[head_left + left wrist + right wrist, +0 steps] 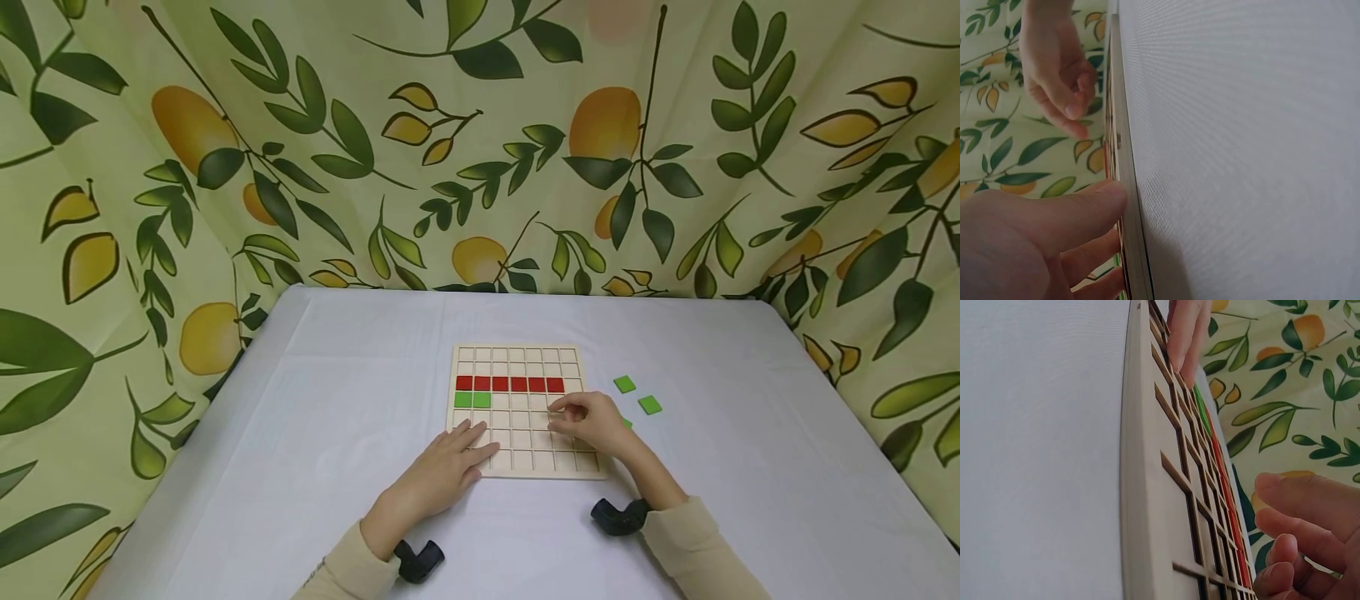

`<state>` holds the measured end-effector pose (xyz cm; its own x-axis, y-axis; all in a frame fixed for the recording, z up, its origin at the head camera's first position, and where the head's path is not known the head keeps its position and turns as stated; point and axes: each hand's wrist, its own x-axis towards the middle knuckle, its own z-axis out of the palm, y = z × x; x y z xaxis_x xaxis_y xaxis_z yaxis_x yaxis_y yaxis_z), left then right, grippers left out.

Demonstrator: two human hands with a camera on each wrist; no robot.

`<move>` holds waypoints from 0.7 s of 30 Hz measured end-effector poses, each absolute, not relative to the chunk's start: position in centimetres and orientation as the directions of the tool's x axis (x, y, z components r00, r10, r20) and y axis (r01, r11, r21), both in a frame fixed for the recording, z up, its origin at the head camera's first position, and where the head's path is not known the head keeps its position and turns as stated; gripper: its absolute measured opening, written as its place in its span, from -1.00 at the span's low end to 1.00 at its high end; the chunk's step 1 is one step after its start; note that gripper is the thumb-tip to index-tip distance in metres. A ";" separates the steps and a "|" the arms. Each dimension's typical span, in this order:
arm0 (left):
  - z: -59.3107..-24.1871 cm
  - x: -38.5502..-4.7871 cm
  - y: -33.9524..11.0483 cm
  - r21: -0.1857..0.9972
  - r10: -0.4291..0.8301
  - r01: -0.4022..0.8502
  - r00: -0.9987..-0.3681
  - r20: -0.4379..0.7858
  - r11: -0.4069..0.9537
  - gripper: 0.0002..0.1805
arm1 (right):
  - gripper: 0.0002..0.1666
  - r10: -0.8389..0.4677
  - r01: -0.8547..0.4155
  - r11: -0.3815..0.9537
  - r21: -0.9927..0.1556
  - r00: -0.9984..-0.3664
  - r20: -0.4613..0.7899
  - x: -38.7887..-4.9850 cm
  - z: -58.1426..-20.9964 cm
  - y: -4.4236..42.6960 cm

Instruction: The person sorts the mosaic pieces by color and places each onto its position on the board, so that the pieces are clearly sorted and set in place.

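A pale wooden grid board (525,464) lies on the white cloth. One row holds several red square tiles (500,384), and two green square tiles (472,400) sit side by side just below them at the left end. My left hand (442,467) rests with spread fingers on the board's near left corner; in the left wrist view its thumb (1085,209) lies at the board's edge. Above the board's right side hovers my right hand (592,421), its fingers loosely bent and apart from the thumb. No tile shows between its fingertips in any view.
Right of the board lie loose green tiles (650,405), one of them partly hidden behind my right hand. White cloth (337,367) covers the table. A curtain (420,233) printed with fruit and leaves hangs behind and at both sides. Black wrist-camera mounts (621,517) sit below both wrists.
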<state>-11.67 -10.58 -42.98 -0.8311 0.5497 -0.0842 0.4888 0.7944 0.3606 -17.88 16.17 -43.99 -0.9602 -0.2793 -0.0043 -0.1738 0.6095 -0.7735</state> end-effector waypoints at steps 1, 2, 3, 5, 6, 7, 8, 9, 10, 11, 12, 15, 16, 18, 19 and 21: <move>-43.0 -11.7 -10.6 0.361 0.549 0.488 -0.831 -0.084 0.794 -0.55 | -0.75 -0.273 -0.165 0.610 -0.775 -0.962 -0.010 -17.8 -44.0 16.3; -43.0 -11.7 -10.6 0.361 0.549 0.489 -0.831 -0.084 0.794 -0.55 | -0.75 -0.269 -0.158 0.608 -0.778 -0.963 -0.015 -17.8 -44.0 16.5; -43.0 -11.7 -10.6 0.361 0.550 0.489 -0.831 -0.083 0.794 -0.55 | -0.74 -0.266 -0.152 0.607 -0.780 -0.964 -0.019 -17.7 -43.9 16.7; -43.0 -11.7 -10.6 0.361 0.551 0.491 -0.831 -0.082 0.793 -0.55 | -0.73 -0.259 -0.141 0.604 -0.785 -0.965 -0.026 -17.6 -44.0 17.1; -43.0 -11.7 -10.6 0.361 0.551 0.491 -0.830 -0.082 0.793 -0.55 | -0.72 -0.256 -0.136 0.601 -0.787 -0.966 -0.028 -17.6 -44.0 17.3; -43.0 -11.7 -10.6 0.360 0.551 0.491 -0.830 -0.082 0.793 -0.55 | -0.72 -0.253 -0.135 0.601 -0.788 -0.967 -0.027 -17.5 -44.0 17.5; -43.0 -11.7 -10.6 0.360 0.551 0.491 -0.830 -0.083 0.793 -0.55 | -0.71 -0.250 -0.133 0.600 -0.789 -0.968 -0.026 -17.5 -44.1 17.7; -43.0 -11.7 -10.6 0.362 0.551 0.490 -0.830 -0.083 0.793 -0.55 | -0.71 -0.247 -0.133 0.599 -0.790 -0.969 -0.024 -17.4 -44.1 17.8; -43.0 -11.7 -10.6 0.361 0.550 0.489 -0.831 -0.084 0.794 -0.55 | -0.71 -0.242 -0.129 0.598 -0.791 -0.970 -0.025 -17.3 -44.2 18.0; -43.0 -11.7 -10.6 0.363 0.550 0.488 -0.831 -0.085 0.794 -0.55 | -0.71 -0.240 -0.128 0.595 -0.793 -0.971 -0.023 -17.2 -44.2 18.2; -43.0 -11.7 -10.6 0.363 0.549 0.487 -0.832 -0.086 0.794 -0.55 | -0.71 -0.238 -0.126 0.594 -0.795 -0.971 -0.023 -17.1 -44.2 18.4; -43.0 -11.7 -10.6 0.366 0.547 0.484 -0.832 -0.090 0.795 -0.55 | -0.70 -0.229 -0.113 0.579 -0.808 -0.973 -0.028 -16.9 -44.3 18.9; -42.9 -11.7 -10.6 0.370 0.548 0.482 -0.832 -0.091 0.794 -0.55 | -0.70 -0.224 -0.106 0.574 -0.812 -0.974 -0.031 -16.8 -44.3 19.1; -42.8 -11.6 -10.6 0.377 0.549 0.481 -0.831 -0.093 0.792 -0.54 | -0.69 -0.212 -0.096 0.567 -0.818 -0.977 -0.033 -16.7 -44.2 19.4; -42.7 -11.5 -10.6 0.380 0.550 0.481 -0.830 -0.094 0.790 -0.54 | -0.69 -0.203 -0.087 0.562 -0.823 -0.978 -0.035 -16.7 -44.2 19.6; -42.6 -11.5 -10.5 0.389 0.551 0.479 -0.829 -0.094 0.787 -0.54 | -0.69 -0.191 -0.083 0.559 -0.825 -0.981 -0.031 -16.5 -44.1 20.0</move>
